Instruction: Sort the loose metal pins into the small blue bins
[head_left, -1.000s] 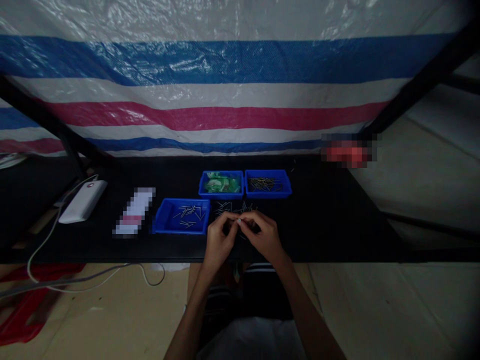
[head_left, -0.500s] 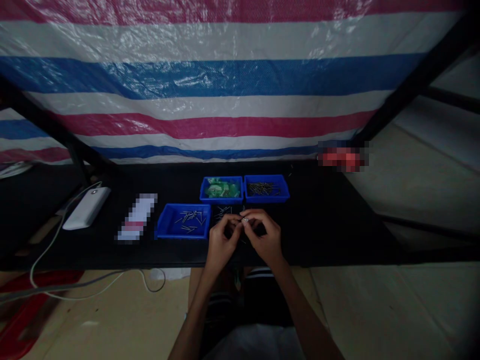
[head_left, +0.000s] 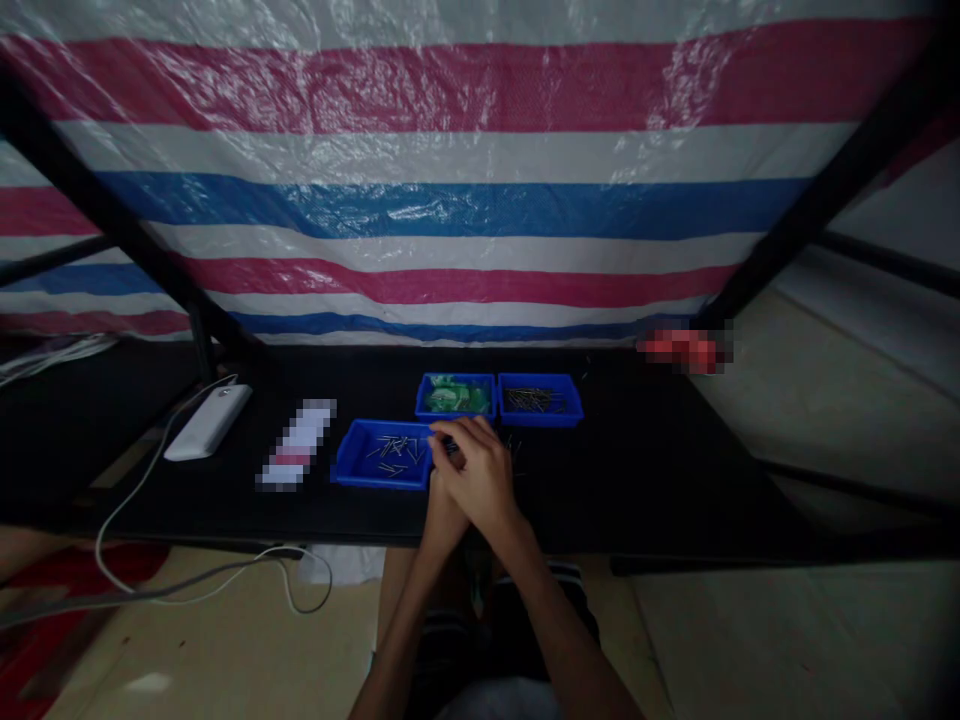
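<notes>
Item: my right hand (head_left: 480, 472), over the black table (head_left: 645, 470), fingers stretched left to the right edge of the near blue tray (head_left: 384, 455). Whether the fingertips pinch anything I cannot tell; the light is too dim.

Item: my left hand (head_left: 441, 512), mostly hidden under the right one, grip unreadable.

Item: near blue tray, holding scattered metal pins (head_left: 391, 447), just left of my fingertips.

Item: loose pins on the table, mostly covered by my hands.

Item: two blue trays behind my hands, side by side, one with green parts (head_left: 454, 396), one with dark pins (head_left: 538, 400).

Item: white power bank (head_left: 208, 421), far left, cable attached. Striped tarpaulin (head_left: 450, 200) behind the table.
</notes>
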